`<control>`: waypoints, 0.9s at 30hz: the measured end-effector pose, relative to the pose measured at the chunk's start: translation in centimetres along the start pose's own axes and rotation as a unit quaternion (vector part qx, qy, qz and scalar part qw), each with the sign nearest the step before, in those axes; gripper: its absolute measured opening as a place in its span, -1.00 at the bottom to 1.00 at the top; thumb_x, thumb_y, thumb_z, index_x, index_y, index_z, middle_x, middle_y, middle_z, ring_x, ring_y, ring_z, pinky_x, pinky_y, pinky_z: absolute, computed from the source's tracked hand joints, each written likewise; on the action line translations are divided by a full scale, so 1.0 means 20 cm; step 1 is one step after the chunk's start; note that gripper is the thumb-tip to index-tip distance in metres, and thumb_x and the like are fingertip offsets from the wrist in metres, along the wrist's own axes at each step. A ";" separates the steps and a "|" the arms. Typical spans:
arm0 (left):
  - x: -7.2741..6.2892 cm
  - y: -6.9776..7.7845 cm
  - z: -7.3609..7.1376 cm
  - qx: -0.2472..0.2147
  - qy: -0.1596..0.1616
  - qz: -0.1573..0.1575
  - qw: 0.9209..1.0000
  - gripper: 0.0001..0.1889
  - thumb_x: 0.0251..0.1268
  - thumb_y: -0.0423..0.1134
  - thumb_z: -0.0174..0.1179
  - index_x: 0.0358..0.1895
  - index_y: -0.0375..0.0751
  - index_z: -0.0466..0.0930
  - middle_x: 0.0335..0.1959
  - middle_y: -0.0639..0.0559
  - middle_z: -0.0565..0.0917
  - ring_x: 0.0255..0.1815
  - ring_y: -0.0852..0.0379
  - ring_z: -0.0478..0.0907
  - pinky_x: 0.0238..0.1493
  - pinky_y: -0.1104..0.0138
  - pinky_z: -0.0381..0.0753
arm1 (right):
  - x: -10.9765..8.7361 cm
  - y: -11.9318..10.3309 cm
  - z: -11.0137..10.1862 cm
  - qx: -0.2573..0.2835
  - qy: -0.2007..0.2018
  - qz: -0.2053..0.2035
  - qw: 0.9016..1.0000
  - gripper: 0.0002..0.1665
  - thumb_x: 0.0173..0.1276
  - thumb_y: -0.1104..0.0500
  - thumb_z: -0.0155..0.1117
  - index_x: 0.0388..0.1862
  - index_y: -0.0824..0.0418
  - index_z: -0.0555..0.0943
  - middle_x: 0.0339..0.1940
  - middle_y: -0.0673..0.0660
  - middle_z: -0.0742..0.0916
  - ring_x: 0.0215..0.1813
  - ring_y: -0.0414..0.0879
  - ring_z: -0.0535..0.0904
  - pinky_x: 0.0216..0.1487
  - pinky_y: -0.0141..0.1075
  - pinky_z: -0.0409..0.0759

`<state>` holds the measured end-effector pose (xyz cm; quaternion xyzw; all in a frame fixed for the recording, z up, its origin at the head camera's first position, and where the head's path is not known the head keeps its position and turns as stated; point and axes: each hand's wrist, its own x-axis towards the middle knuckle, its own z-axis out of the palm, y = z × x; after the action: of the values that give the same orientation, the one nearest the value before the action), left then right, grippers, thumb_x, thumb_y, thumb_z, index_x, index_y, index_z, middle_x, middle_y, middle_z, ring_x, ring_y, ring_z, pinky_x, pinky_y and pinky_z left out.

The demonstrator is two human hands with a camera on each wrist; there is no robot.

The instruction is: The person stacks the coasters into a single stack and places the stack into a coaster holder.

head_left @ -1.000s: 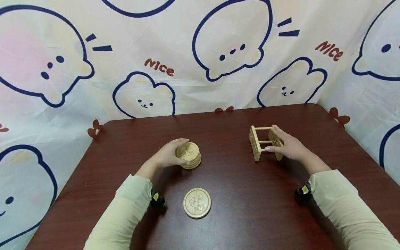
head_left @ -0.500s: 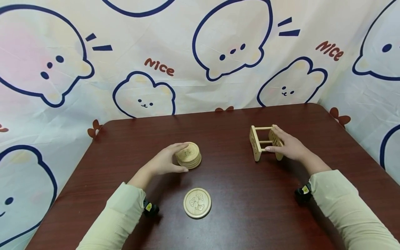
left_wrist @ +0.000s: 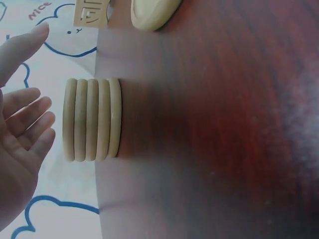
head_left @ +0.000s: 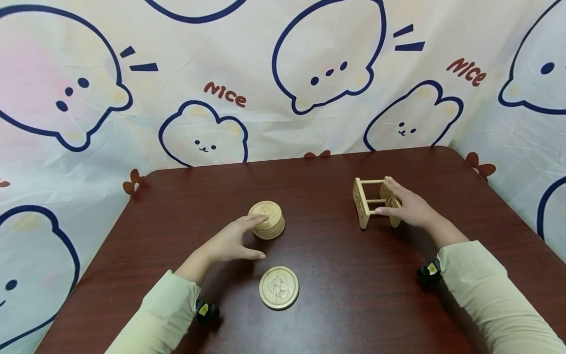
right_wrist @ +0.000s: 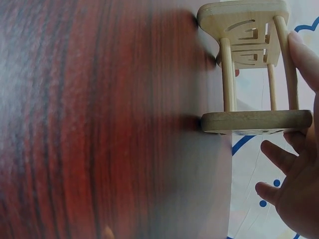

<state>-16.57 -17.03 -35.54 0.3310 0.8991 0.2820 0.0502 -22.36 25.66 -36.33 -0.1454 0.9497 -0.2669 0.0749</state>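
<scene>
My left hand (head_left: pixel 227 243) hovers with thumb and fingers spread beside a stack of several round wooden coasters (head_left: pixel 272 229). Its forefinger overlaps the stack's top in the head view; in the left wrist view a gap separates the fingers from the stacked coasters (left_wrist: pixel 92 119). Nearer the front, one loose coaster (head_left: pixel 279 288) with a carved leaf pattern lies flat. On the right stands a small wooden rack (head_left: pixel 361 206) with cut-out side panels joined by rods. My right hand (head_left: pixel 409 209) holds its right side panel, thumb at a front rod, fingers along the panel's outer side.
A dark red-brown table (head_left: pixel 327 275) carries everything. Behind and beside it hangs a pale printed cloth (head_left: pixel 265 128) with cartoon figures. Small black cameras are strapped at the left wrist (head_left: pixel 207 310) and right wrist (head_left: pixel 428 275).
My left hand has drawn back from around the coaster stack, toward the front and left, with thumb and fingers spreading wider. The right hand and the rack have stayed in place.
</scene>
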 end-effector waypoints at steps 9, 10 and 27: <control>-0.04 0.04 0.03 0.000 -0.026 0.009 1.000 -0.17 -0.21 -0.07 0.35 0.22 -0.28 0.21 0.18 -0.14 0.27 0.21 -0.03 0.14 0.11 0.10 0.18 | -0.01 0.00 0.00 -0.001 0.000 0.004 1.000 0.12 0.03 -0.30 0.12 0.36 0.25 -0.12 0.36 0.19 -0.09 0.31 0.19 -0.13 0.13 0.14 -0.05; -0.04 0.05 0.04 0.000 -0.029 0.010 1.000 -0.17 -0.21 -0.07 0.35 0.22 -0.28 0.21 0.18 -0.14 0.27 0.20 -0.02 0.15 0.11 0.11 0.18 | -0.01 0.00 0.00 0.000 0.000 0.004 1.000 0.12 0.03 -0.31 0.12 0.36 0.25 -0.13 0.36 0.18 -0.09 0.31 0.19 -0.13 0.14 0.14 -0.05; -0.09 0.07 0.13 -0.013 -0.081 0.048 0.995 -0.19 -0.26 -0.15 0.37 0.19 -0.31 0.25 0.16 -0.04 0.32 0.19 0.06 0.19 0.11 0.18 0.21 | 0.00 0.00 0.00 -0.002 -0.003 0.005 1.000 0.16 0.00 -0.34 0.11 0.35 0.27 -0.14 0.36 0.21 -0.08 0.31 0.18 -0.13 0.14 0.14 -0.05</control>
<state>-13.66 -16.09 -37.06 0.3948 0.8715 0.2675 0.1138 -22.44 25.69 -36.26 -0.1418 0.9507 -0.2642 0.0787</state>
